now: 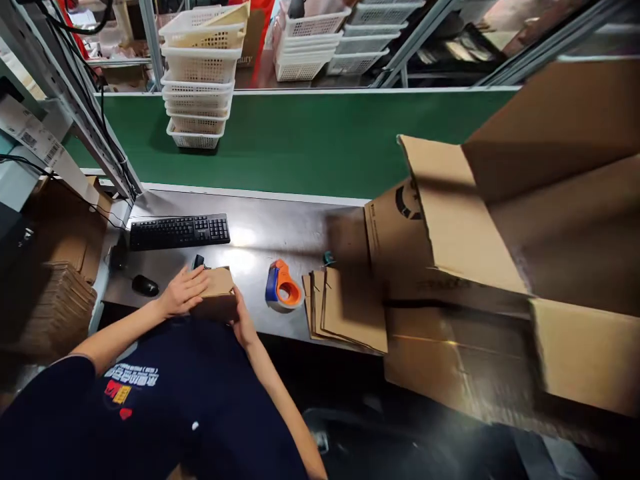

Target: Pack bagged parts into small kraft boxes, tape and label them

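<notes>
A small brown cardboard box is at the front edge of the metal table, close against my body. My left hand lies over its left side, fingers stretched across the top. Along the box's right side my right hand grips it, the thumb near the upper corner. The box's lid looks closed. A small black object pokes up just behind the box; its kind is unclear. To the right lies an orange and blue tape dispenser, apart from both hands.
A black keyboard and mouse lie at the left. Flat cardboard pieces overhang the front edge beside a large open carton. Stacked white baskets stand at the back. Folded cardboard is piled far left.
</notes>
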Demonstrator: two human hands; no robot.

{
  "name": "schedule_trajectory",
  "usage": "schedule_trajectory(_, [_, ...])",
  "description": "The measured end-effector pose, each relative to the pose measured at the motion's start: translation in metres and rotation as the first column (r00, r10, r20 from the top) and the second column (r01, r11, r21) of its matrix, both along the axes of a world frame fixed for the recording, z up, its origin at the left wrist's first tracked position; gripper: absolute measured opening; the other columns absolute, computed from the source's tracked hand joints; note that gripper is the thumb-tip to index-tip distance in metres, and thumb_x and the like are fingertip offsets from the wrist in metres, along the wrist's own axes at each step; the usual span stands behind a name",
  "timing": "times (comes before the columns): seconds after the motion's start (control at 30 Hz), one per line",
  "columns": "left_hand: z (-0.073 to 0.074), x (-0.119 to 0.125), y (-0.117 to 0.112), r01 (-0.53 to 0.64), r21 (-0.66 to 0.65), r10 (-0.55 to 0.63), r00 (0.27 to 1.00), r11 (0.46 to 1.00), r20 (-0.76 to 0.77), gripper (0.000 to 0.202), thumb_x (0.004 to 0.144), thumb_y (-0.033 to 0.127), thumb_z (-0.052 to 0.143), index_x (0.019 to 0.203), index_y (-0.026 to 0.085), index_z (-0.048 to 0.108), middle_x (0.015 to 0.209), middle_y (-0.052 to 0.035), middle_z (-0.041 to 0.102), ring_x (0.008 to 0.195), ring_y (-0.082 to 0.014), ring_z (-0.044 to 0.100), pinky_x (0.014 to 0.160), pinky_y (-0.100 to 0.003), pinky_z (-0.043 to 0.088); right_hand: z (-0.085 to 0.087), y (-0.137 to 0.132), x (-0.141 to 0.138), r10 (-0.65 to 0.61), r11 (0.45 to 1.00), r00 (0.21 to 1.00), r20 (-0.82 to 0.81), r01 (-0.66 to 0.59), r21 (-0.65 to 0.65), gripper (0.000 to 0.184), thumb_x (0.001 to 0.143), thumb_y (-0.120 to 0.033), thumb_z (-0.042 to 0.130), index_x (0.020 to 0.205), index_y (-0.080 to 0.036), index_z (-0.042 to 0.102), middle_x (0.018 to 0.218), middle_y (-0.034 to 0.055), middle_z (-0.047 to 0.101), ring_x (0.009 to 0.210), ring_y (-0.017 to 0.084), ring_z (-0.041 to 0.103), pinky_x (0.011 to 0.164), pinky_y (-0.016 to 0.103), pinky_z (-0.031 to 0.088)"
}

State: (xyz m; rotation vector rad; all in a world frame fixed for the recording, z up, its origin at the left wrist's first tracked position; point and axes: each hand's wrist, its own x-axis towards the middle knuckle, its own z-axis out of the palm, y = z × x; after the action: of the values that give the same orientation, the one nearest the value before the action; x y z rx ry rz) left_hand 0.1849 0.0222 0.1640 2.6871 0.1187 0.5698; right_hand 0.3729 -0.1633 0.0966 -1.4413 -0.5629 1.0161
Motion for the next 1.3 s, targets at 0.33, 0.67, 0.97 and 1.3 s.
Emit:
schedule_trajectory(0.33, [-0.086, -0.086, -0.018, -0.412, -0.703, 0.279, 0.911, 0.58, -0.303, 0.115, 0.083, 0.041, 0.078, 0.172, 0.023, 0.006, 0.173, -0.0201, 0.034, 0.158, -0.0387, 0.038, 0.127, -0.06, 0.037, 0.011, 0.073, 0.042, 0.394, 0.909, 0.752, 0.529, -0.232, -0.348, 0.046, 0.104, -0.046, 0.049, 0.143, -0.028, 0.064, 0.129, 0.0083, 0.074, 0.115, 0.025, 0.069, 0.104, 0.044, 0.055])
schedule_trajectory(0.67, [-0.084, -0.055, -0.017, -0.403, -0.705, 0.213, 0.914, 0.583, -0.345, 0.093, 0.067, 0.021, 0.078, 0.154, 0.014, 0.045, 0.154, -0.0222, 0.056, 0.141, -0.0396, 0.057, 0.12, -0.052, 0.045, -0.016, 0.128, 0.1, 0.463, 0.839, 0.691, 0.556, -0.138, -0.527, 0.02, 0.08, -0.03, 0.075, 0.068, -0.02, 0.062, 0.081, 0.0054, 0.069, 0.085, 0.021, 0.062, 0.086, 0.035, 0.049])
schedule_trajectory(0.97, [-0.075, -0.034, 0.001, -0.317, -0.803, 0.062, 0.941, 0.505, -0.333, 0.097, 0.069, 0.034, 0.086, 0.156, 0.016, 0.044, 0.153, -0.0223, 0.058, 0.139, -0.0396, 0.059, 0.118, -0.051, 0.046, 0.009, 0.05, 0.041, 0.145, 0.989, 0.903, 0.406, -0.138, -0.047, 0.043, 0.074, -0.06, 0.08, 0.097, -0.024, 0.073, 0.1, 0.0071, 0.075, 0.094, 0.026, 0.069, 0.089, 0.042, 0.055])
schedule_trajectory(1.3, [-0.074, -0.03, 0.023, -0.422, -0.859, 0.027, 0.901, 0.29, -0.434, 0.068, 0.074, 0.058, 0.085, 0.127, 0.019, 0.069, 0.13, -0.0144, 0.071, 0.123, -0.0319, 0.066, 0.11, -0.047, 0.05, -0.039, 0.023, 0.025, 0.274, 0.942, 0.961, 0.046, -0.258, -0.215, 0.059, 0.071, -0.063, 0.078, 0.116, -0.025, 0.074, 0.112, 0.0088, 0.071, 0.09, 0.023, 0.067, 0.077, 0.04, 0.061])
